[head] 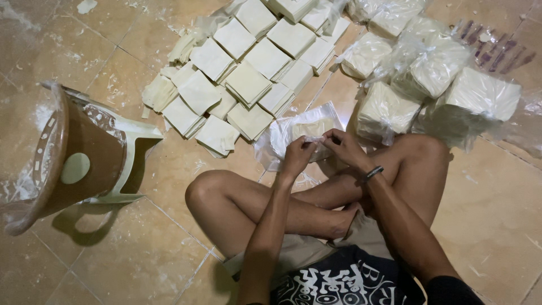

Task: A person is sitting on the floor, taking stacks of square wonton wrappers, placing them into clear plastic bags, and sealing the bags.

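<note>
Left hand (297, 153) and right hand (340, 145) both pinch the mouth of a clear plastic bag (293, 133) w/ a pale square stack inside, held just above my knees, over the tiled floor (141, 169). Risk as I see it: thin film could slip or tear, dropping sheets onto the dusty floor; loose stacks (237, 73) lie near, filled bags (440, 85) just beside, easy to nudge
</note>
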